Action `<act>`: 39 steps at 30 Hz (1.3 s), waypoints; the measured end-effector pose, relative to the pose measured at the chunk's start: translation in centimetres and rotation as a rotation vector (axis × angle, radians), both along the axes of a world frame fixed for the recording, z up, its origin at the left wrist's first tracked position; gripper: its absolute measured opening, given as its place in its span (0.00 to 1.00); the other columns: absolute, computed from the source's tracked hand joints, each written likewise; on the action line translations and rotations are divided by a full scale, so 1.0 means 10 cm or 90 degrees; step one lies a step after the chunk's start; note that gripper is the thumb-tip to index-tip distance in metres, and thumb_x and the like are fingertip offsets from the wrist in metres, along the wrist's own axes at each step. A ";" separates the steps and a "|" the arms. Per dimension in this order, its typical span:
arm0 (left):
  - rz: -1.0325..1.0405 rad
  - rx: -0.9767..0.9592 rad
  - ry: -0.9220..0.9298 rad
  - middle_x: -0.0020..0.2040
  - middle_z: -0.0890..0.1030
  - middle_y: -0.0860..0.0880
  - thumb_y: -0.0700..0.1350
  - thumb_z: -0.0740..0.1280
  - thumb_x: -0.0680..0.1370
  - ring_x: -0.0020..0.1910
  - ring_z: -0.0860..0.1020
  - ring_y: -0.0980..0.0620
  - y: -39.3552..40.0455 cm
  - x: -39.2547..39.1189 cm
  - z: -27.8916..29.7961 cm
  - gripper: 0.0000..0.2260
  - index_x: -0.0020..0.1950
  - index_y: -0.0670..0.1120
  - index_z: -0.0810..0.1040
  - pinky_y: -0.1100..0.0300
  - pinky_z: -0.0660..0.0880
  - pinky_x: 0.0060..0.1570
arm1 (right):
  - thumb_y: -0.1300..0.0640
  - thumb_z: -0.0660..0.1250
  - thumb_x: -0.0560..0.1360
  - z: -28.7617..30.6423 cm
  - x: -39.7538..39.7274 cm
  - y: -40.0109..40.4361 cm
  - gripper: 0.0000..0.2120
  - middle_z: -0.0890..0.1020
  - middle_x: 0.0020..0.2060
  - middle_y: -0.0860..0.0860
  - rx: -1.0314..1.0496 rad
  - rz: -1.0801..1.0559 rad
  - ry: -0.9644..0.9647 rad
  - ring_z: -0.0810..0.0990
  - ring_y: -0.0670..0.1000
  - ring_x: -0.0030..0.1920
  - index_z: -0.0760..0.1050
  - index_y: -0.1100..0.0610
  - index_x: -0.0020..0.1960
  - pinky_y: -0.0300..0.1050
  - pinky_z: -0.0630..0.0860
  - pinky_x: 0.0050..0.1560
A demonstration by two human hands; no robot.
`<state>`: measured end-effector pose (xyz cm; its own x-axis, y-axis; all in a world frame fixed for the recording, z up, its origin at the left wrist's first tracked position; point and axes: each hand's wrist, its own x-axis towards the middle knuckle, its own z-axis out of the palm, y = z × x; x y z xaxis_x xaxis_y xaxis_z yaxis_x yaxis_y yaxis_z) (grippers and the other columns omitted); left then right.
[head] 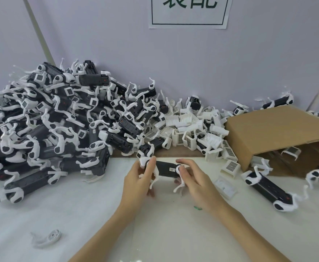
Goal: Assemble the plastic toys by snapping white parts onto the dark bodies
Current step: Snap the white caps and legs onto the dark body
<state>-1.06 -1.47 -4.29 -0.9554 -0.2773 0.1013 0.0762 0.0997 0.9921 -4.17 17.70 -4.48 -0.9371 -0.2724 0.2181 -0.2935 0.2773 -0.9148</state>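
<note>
- A dark toy body (166,168) with white legs is held level between both hands just above the white table (98,214), close to the table's far edge.
- The left hand (137,178) grips the body's left end, fingers curled round it, with a fingertip on the white shoulder piece (144,162).
- The right hand (194,181) holds the right end, thumb pressed on the white round joint (178,168), the other fingers loosely bent beyond it.
- White legs (179,186) hang below the body between the two hands.
- Left of the grip and beyond it rises a big heap of assembled toys (51,120).
- Beyond the grip to the right lies a pile of loose white parts (192,127).
- Farther right, a cardboard box (277,133) lies tipped on its side, with another toy (270,190) on the table in front of it.
- Near the left forearm lies a single white leg piece (47,239).
</note>
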 end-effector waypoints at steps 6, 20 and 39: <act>-0.029 0.065 -0.046 0.39 0.81 0.44 0.64 0.63 0.83 0.26 0.76 0.43 -0.05 -0.09 -0.01 0.23 0.55 0.42 0.74 0.57 0.70 0.29 | 0.42 0.58 0.85 0.11 -0.22 0.01 0.15 0.86 0.46 0.50 0.024 -0.015 -0.064 0.86 0.52 0.47 0.79 0.47 0.59 0.47 0.80 0.50; -0.096 0.045 -0.005 0.43 0.83 0.40 0.67 0.63 0.82 0.29 0.77 0.44 -0.03 -0.08 -0.07 0.20 0.55 0.50 0.74 0.53 0.77 0.32 | 0.59 0.69 0.81 0.24 -1.07 0.12 0.09 0.72 0.61 0.56 0.553 -0.274 0.246 0.74 0.57 0.62 0.76 0.58 0.61 0.54 0.81 0.48; -0.098 0.100 0.060 0.41 0.75 0.50 0.53 0.65 0.83 0.40 0.74 0.54 0.00 0.03 -0.01 0.11 0.61 0.50 0.75 0.71 0.69 0.34 | 0.58 0.73 0.78 0.22 -0.26 0.35 0.09 0.85 0.54 0.63 -0.593 -0.025 -0.337 0.85 0.61 0.60 0.78 0.61 0.55 0.46 0.83 0.58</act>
<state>-0.75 -1.50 -4.39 -0.9759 -0.1490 0.1597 0.1723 -0.0757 0.9821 -6.80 21.23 -2.30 -0.9779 -0.1762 -0.1123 0.1966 -0.5945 -0.7796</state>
